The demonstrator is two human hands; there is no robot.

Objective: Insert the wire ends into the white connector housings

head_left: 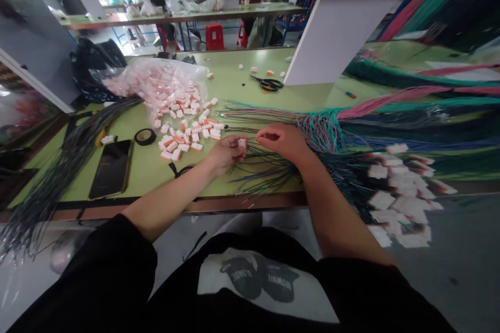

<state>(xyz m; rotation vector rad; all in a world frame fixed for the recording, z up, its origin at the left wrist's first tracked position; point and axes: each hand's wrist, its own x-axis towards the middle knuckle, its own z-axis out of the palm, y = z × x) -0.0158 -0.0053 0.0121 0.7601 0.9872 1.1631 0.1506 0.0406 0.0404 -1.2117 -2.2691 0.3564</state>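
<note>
Beside the left hand (229,153) I see, from afar, rather matt plastic connectors (196,147); behind them, a thin, shiny plastic bag (156,79); under the hand, smooth tabletop (152,169).

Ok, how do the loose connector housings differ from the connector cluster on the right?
The loose connector housings lie spread on the tabletop; the connector cluster bunches over its front edge. The loose connector housings show no wires attached; the connector cluster has dark wires gathered against it. Both show white and orange.

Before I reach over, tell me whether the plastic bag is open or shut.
Open: the plastic bag has connectors spilling from its near side onto the table.
</note>
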